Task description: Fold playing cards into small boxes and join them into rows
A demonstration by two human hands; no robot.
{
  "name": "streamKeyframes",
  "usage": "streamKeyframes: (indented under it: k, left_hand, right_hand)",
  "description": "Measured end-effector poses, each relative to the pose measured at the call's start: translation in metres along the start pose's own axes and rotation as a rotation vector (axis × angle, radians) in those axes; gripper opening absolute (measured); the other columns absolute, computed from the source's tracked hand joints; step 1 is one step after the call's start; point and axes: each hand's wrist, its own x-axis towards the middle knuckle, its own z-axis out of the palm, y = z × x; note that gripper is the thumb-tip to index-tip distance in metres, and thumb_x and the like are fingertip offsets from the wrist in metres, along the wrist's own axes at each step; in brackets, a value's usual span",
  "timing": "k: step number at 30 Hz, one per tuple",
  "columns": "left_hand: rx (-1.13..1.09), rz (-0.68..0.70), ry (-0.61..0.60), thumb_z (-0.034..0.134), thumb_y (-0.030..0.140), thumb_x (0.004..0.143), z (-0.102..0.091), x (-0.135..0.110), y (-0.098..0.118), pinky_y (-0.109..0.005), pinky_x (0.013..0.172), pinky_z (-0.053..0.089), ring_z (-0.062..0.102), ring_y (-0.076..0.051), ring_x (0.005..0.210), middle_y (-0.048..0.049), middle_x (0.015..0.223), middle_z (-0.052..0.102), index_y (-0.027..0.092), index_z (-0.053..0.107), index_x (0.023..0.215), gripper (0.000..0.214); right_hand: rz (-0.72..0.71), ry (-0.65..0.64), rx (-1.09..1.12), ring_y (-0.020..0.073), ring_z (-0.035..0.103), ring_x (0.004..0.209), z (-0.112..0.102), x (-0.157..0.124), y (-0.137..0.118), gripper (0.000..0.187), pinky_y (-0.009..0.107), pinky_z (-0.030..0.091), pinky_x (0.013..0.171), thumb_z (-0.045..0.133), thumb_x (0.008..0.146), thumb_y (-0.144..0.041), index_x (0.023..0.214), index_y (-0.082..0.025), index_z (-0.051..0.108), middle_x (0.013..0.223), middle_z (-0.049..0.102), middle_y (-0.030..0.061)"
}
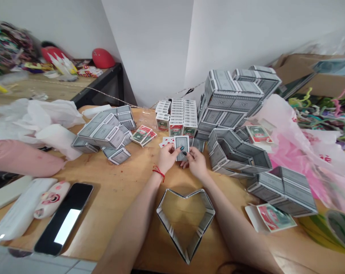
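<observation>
Both hands meet at the middle of the wooden table [118, 190], holding a small stack of playing cards [181, 145] with grey patterned backs. My left hand [168, 156], a red string round its wrist, grips the cards' left side with its thumb on top. My right hand [195, 161] pinches the right side. A few face-up cards [166, 141] lie just behind the left hand. Close in front of me stands a heart-shaped frame [186, 222] built of folded cards.
Folded-card structures stand at the right [238, 152], the far right [283, 188] and the left [105, 131]. Boxed card decks [178, 118] line the back. A phone [64, 219] and white cases lie at the left front. Pink plastic bags [289, 144] fill the right side.
</observation>
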Motion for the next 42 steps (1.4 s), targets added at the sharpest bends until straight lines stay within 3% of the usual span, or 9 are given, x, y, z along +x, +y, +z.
streamKeyframes:
  k: [4,9,14,17,22,27,34,38,42]
  left_hand:
    - [-0.135,0.014,-0.050,0.055,0.037,0.073,-0.001,0.002,-0.004,-0.021,0.055,0.036,0.047,-0.010,0.059,-0.0001,0.064,0.054,0.014,0.053,0.073,0.023]
    - [-0.163,0.022,0.028,0.055,0.031,0.074,-0.001,0.005,-0.006,-0.024,0.065,0.043,0.055,-0.012,0.070,-0.0036,0.078,0.061,0.014,0.056,0.084,0.021]
    - [-0.095,-0.006,0.038,0.053,0.029,0.076,-0.003,0.005,-0.006,-0.021,0.058,0.043,0.054,-0.011,0.061,-0.0011,0.065,0.060,0.014,0.056,0.075,0.016]
    - [-0.057,0.080,0.045,0.048,0.025,0.079,-0.004,0.004,-0.005,-0.023,0.065,0.044,0.056,-0.012,0.069,-0.0033,0.075,0.062,0.014,0.058,0.085,0.016]
    - [-0.053,0.169,0.065,0.047,0.014,0.077,-0.006,0.003,-0.002,-0.029,0.087,0.041,0.052,-0.017,0.102,-0.0091,0.113,0.056,0.015,0.052,0.111,0.034]
    - [-0.118,0.087,0.043,0.051,0.010,0.072,-0.002,0.003,-0.005,-0.028,0.079,0.047,0.059,-0.015,0.088,-0.0089,0.100,0.061,0.015,0.045,0.121,0.050]
    - [-0.189,0.068,0.142,0.054,0.018,0.073,-0.009,0.008,-0.005,-0.028,0.078,0.048,0.060,-0.016,0.086,-0.0095,0.097,0.064,0.013,0.061,0.097,0.025]
    - [-0.105,0.072,0.289,0.054,0.021,0.074,-0.018,0.011,-0.004,-0.028,0.075,0.049,0.061,-0.016,0.084,-0.0083,0.096,0.066,0.014,0.064,0.094,0.023]
    - [0.028,0.144,0.280,0.053,0.018,0.074,-0.022,0.010,-0.006,-0.027,0.075,0.048,0.061,-0.015,0.085,-0.0071,0.093,0.066,0.016,0.066,0.090,0.021]
  right_hand:
    - [-0.122,0.077,-0.259,0.0149,0.058,0.053,-0.005,-0.001,-0.002,0.027,0.030,0.049,0.052,0.039,0.082,-0.037,0.099,-0.021,0.051,0.068,0.060,0.0016]
    - [-0.419,0.411,-0.714,0.0213,0.053,0.095,-0.019,0.001,-0.004,0.022,0.040,0.042,0.086,0.041,0.080,-0.023,0.093,-0.019,0.059,0.091,0.061,0.0081]
    - [-0.392,0.449,-0.849,0.0247,0.037,0.117,-0.021,0.005,0.005,0.035,0.045,0.032,0.097,0.046,0.076,-0.020,0.111,-0.018,0.052,0.124,0.043,0.0130]
    - [-0.367,0.391,-0.877,0.0259,0.032,0.121,-0.020,0.006,0.010,0.032,0.046,0.030,0.097,0.046,0.077,-0.022,0.108,-0.018,0.054,0.129,0.038,0.0127]
    - [-0.378,0.400,-0.860,0.0257,0.040,0.110,-0.023,0.007,0.008,0.022,0.045,0.033,0.093,0.055,0.073,-0.028,0.093,-0.019,0.058,0.113,0.049,0.0117]
    - [-0.364,0.348,-0.848,0.0276,0.042,0.105,-0.024,0.008,0.009,0.043,0.046,0.036,0.089,0.061,0.069,-0.029,0.109,-0.017,0.050,0.107,0.053,0.0132]
    - [-0.361,0.426,-0.720,0.0249,0.044,0.102,-0.022,0.008,0.004,0.051,0.043,0.038,0.089,0.062,0.066,-0.030,0.113,-0.019,0.046,0.106,0.049,0.0112]
    - [-0.381,0.398,-0.639,0.0231,0.046,0.102,-0.020,0.007,-0.002,0.051,0.041,0.038,0.091,0.064,0.065,-0.031,0.113,-0.021,0.048,0.106,0.047,0.0090]
    - [-0.396,0.338,-0.582,0.0224,0.046,0.104,-0.018,0.007,-0.004,0.051,0.041,0.037,0.092,0.064,0.065,-0.029,0.113,-0.022,0.049,0.108,0.047,0.0082]
